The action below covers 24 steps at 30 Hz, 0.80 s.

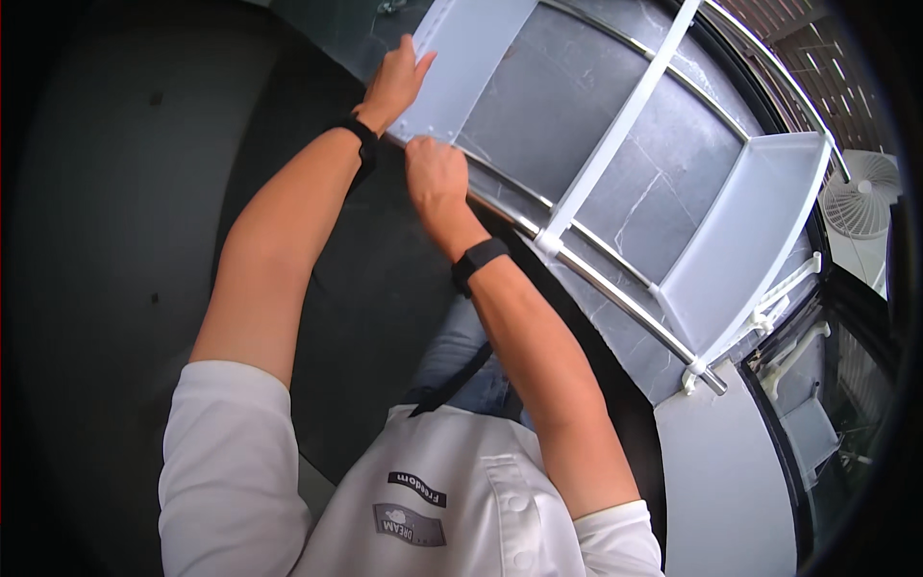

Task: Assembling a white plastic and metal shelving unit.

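A pale grey flat panel (471,48) stands at the left end of a metal-and-white rack (577,207). My left hand (396,82) grips the panel's left edge, fingers over its face. At the panel's lower corner, my right hand (435,173) pinches it where it meets a chrome rail (596,279). Both wrists wear black bands. A matching pale panel (745,240) closes the rack's right end.
A white crossbar (620,120) runs across the rack over dark grey marbled floor tiles (558,106). A white fan (862,197) stands at the right edge. A white slab (726,481) and a dark glass-fronted frame (827,385) lie at lower right.
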Available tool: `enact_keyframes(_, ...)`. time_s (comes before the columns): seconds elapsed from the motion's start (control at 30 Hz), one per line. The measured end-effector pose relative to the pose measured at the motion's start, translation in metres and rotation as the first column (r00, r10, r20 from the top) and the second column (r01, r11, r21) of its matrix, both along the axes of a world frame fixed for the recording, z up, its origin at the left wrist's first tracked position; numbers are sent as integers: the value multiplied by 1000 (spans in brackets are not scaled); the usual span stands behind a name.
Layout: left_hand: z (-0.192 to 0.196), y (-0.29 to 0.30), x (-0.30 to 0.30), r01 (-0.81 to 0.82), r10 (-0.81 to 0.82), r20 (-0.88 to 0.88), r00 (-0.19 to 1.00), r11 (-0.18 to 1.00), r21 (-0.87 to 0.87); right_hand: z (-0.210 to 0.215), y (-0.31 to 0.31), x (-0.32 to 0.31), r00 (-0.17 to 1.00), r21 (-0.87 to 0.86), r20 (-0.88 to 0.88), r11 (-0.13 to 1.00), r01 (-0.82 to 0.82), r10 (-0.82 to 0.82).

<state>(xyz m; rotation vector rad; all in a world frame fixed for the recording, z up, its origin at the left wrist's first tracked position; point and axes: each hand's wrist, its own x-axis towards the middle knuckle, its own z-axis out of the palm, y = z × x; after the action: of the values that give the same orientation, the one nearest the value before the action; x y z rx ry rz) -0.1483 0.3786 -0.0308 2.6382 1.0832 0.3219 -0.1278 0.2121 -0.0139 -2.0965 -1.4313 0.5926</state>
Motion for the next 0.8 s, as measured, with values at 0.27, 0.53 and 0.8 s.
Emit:
enact_keyframes(0.27,4,-13,-11,-5,36,91,995,947,-321,6,-6,3,994,-116,24,988,-100,104)
enact_keyframes(0.53,11,-62,-66,-322,332,41,942,932,-169,7,20,13,977,-435,-205,890,-139,52)
enact_keyframes(0.8,-31,-30,-61,-530,884,255,392,443,-723,-23,35,26,719,-500,-695,713,-491,8)
